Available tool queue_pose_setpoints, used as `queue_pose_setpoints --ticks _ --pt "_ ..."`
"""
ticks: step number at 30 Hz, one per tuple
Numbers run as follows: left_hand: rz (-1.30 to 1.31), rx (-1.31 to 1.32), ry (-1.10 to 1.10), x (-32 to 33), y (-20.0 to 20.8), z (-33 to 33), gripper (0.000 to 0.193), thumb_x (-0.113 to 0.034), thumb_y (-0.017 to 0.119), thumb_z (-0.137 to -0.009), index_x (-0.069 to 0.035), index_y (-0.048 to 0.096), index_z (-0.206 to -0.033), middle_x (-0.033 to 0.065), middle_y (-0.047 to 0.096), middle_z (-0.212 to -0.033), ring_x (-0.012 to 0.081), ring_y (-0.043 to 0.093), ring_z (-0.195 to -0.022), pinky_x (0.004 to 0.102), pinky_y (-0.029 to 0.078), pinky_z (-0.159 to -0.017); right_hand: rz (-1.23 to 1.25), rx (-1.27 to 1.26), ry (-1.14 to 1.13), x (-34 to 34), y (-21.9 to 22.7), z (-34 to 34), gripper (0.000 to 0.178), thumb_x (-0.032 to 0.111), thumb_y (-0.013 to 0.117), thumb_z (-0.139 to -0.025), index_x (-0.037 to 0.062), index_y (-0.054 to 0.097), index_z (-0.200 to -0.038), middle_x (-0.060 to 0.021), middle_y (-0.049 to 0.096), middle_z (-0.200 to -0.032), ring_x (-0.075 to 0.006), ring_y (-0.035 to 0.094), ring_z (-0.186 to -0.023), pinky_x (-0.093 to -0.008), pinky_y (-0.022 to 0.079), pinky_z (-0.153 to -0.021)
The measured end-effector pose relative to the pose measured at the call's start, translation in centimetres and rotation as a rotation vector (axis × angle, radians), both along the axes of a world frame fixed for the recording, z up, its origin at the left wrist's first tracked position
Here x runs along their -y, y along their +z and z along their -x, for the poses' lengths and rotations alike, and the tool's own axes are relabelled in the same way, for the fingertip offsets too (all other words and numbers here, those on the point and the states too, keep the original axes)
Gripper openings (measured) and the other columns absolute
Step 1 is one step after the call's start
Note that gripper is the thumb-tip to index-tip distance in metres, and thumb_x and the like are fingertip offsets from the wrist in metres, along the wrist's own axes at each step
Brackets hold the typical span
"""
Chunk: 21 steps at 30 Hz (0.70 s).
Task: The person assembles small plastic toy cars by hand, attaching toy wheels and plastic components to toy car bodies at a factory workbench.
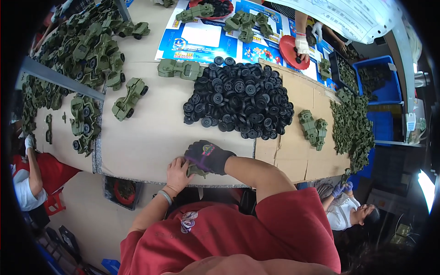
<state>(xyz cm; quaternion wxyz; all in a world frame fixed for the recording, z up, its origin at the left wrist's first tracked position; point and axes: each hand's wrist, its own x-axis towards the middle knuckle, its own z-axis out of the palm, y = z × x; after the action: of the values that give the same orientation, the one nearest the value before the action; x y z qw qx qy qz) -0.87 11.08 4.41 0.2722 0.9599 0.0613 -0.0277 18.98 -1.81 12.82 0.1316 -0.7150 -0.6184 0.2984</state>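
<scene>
At the table's front edge my bare left hand (177, 174) grips an olive-green toy vehicle (196, 171) from the left. My right hand (210, 156), in a dark glove, closes over the top of the same toy, hiding most of it. Beyond my hands lies a big heap of black toy wheels (240, 98). A green toy jeep (130, 99) with black wheels fitted rests left of the heap. Behind the heap's left end sits a green vehicle body (181, 69); to its right are more green bodies (313, 129).
Assembled green toys (87, 55) are piled at the far left by a metal post (62, 78). Small green parts (355, 130) cover the right end. Across the table a co-worker's gloved hand (301, 47) reaches into a red dish (288, 51). Blue bins (387, 87) stand right.
</scene>
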Motion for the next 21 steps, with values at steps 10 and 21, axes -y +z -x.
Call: queue_pose_setpoints --ticks 10,21 --pt "-0.274 -0.022 -0.043 -3.9 3.6 -3.6 0.103 -0.018 0.089 -0.074 -0.028 0.041 -0.165 0.0165 0.035 -0.170 0.0422 0.030 -0.159 0.0778 0.024 -0.122 -0.157 -0.486 -1.102 5.4 -4.0 8.0 0.017 0.013 0.064 -0.097 0.0023 0.065 -0.109 -0.0164 0.069 -0.099 -0.0324 0.069 -0.090 -0.0449 0.056 -0.079" --pt "0.498 -0.007 0.548 0.2 -0.3 -0.1 0.097 -0.018 0.082 -0.089 -0.002 0.027 -0.167 0.0276 0.047 -0.155 0.0438 0.046 -0.145 0.0495 0.041 -0.122 -0.156 0.299 -0.854 1.4 -4.9 -4.1 0.037 0.021 0.082 -0.081 0.0086 0.071 -0.114 -0.0175 0.072 -0.106 -0.0417 0.068 -0.102 -0.0514 0.054 -0.090"
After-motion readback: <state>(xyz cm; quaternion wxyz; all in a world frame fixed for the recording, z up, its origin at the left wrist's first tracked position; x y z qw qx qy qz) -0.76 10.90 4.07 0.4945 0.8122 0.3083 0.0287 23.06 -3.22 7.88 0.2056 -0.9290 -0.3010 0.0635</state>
